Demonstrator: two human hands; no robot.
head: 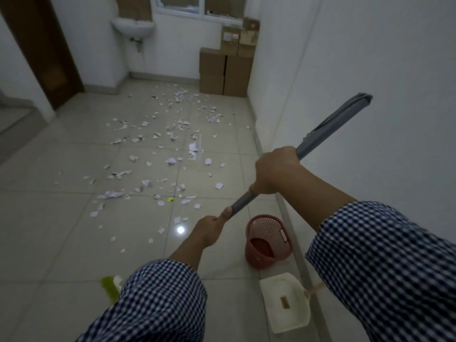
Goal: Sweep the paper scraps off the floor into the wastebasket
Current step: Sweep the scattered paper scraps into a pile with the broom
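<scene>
Both hands grip a grey broom handle (328,127) that slants from upper right down to lower left. My right hand (275,172) holds it higher up, my left hand (211,229) lower down. The green broom head (111,287) peeks out at the floor behind my left sleeve. Several white paper scraps (170,144) lie scattered over the tiled floor ahead. A pink-red mesh wastebasket (269,240) stands upright by the right wall, just right of my left hand. A cream dustpan (286,304) lies on the floor near it.
Stacked cardboard boxes (225,70) fill the far right corner. A white wall sink (133,27) hangs at the back left, with a brown door (44,50) to its left. The white wall (370,58) runs close along my right side.
</scene>
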